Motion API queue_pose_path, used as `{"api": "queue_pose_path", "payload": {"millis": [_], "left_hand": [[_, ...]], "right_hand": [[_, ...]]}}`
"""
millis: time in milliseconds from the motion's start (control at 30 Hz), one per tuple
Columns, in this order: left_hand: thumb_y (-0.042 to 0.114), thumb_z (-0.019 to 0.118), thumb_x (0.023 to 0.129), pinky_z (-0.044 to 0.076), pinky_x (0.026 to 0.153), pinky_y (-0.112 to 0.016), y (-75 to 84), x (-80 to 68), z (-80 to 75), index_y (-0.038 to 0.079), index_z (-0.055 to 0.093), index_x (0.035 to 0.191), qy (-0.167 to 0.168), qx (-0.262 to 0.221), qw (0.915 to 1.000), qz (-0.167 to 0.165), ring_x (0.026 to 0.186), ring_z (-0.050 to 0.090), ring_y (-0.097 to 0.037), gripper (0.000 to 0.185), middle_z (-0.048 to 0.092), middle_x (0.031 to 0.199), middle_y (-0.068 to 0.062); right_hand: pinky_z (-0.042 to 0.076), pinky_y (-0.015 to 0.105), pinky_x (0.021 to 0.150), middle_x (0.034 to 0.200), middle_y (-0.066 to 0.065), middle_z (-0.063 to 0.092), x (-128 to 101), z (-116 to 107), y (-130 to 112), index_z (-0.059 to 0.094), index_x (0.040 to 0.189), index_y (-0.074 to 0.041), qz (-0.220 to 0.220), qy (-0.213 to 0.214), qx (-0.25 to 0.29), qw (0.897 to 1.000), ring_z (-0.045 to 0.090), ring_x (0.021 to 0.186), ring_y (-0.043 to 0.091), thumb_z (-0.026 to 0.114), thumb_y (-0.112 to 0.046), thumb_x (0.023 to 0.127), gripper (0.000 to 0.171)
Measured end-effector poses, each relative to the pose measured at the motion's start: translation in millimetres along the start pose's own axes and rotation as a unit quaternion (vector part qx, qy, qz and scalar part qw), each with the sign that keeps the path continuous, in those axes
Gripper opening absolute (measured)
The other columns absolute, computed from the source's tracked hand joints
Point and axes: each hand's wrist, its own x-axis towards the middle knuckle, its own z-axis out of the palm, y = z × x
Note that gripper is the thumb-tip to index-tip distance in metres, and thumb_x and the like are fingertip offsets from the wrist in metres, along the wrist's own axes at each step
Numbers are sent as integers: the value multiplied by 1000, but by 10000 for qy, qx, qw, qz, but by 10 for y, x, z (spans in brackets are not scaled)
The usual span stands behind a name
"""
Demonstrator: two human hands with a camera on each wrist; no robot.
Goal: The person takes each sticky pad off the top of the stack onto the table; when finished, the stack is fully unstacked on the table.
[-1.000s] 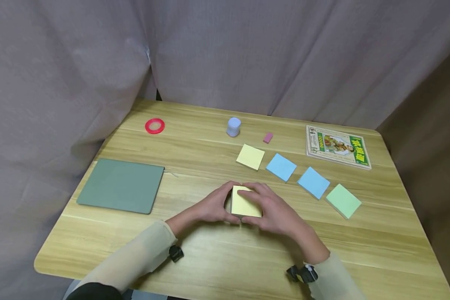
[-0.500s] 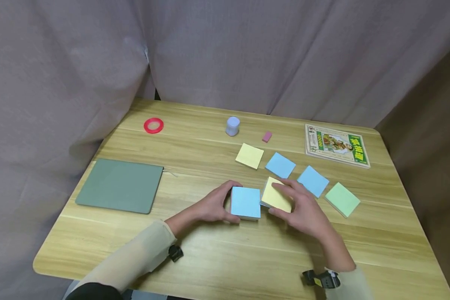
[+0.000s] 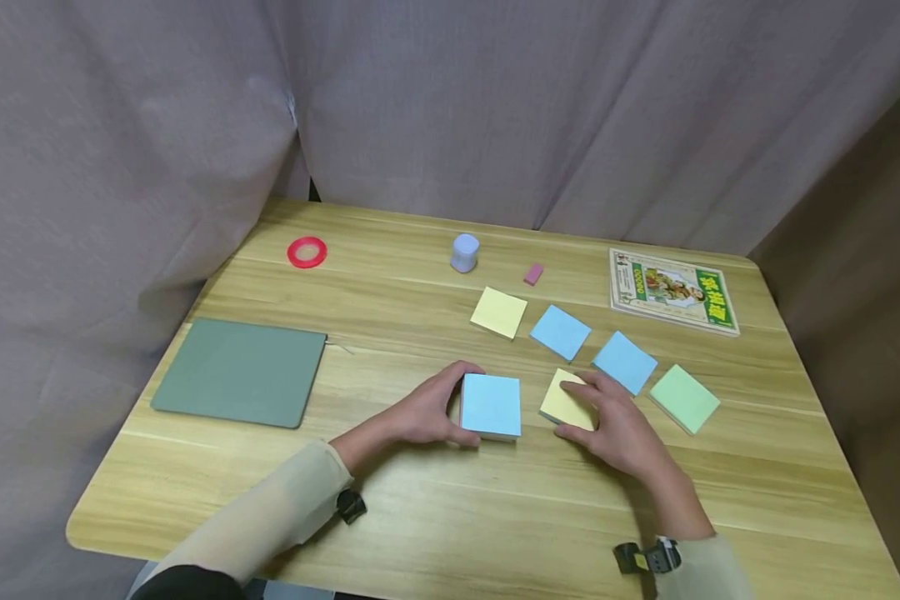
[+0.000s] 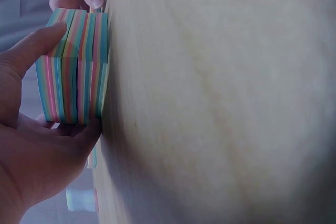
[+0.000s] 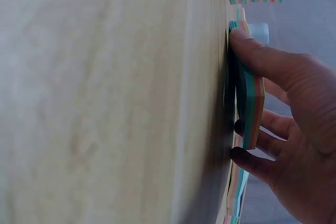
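Yellow-topped pad (image 3: 567,406) under right hand (image 3: 618,425); left hand (image 3: 420,412) grips stack (image 3: 491,405).

Only print in view: cover of booklet (image 3: 672,291), upper right of head frame, near table's far right corner.
Cover carries green band with large yellow characters along its right side, smaller vertical lettering down left edge; both too small and blurred to read.
Sticky note pads, red tape ring, white cylinder, pink eraser, grey-green pad: no legible marks.
Both wrist views: no text visible.
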Motion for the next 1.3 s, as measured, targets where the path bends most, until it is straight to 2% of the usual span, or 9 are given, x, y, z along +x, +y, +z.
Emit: {"api": "queue_pose_path", "payload": {"millis": [300,467,633,800,967,1100,1300], "left_hand": [[11,92,64,38,103,-34,3,-9,8,12,42,137,1,-58,10000,-15,112,49,-14,88,53,122,2],[11,92,63,37,104,-34,3,-13,6,10,42,137,-14,-33,10000,-25,112,49,-14,90,53,123,2],[9,93,62,37,105,-34,1,-6,-3,8,41,139,14,7,10000,-51,113,49,-15,93,53,125,1],[11,93,62,40,100,-34,-5,-6,0,9,40,139,-6,118,9999,-94,110,51,-15,93,54,122,1],[17,93,64,41,99,-32,-11,-7,4,10,39,140,-25,244,9996,-114,111,52,-14,93,54,128,-1],[18,93,64,40,101,-33,-8,-6,-6,10,40,139,-46,279,9996,-49,114,51,-15,92,52,132,-2],[15,93,64,38,103,-33,5,-5,-17,10,40,138,-47,385,9992,-16,116,49,-15,91,51,132,-2]], "right_hand": [[37,61,100,139,21,46,1,-19,-28,60,132,-5,178,-173,-219,9995,39,129,42,82,-38,79,66],[38,62,98,142,18,46,48,-91,-162,60,134,-9,168,-54,-246,9995,40,130,39,76,-44,84,63],[38,60,100,145,11,45,161,-129,-474,58,137,-14,-276,53,174,9995,39,133,35,73,-46,86,62],[43,52,98,151,2,38,274,5,-764,51,143,-23,-860,-122,303,9958,37,135,26,71,-54,84,70],[44,45,96,152,5,38,364,159,-888,49,145,-19,-1326,-418,235,9900,38,133,23,77,-50,81,77],[44,41,97,150,3,40,409,220,-912,50,144,-17,-1393,-574,235,9883,38,133,20,80,-43,80,75],[45,40,95,146,2,44,403,198,-906,53,142,-17,-1216,-574,222,9907,41,130,20,82,-39,78,73]]}}
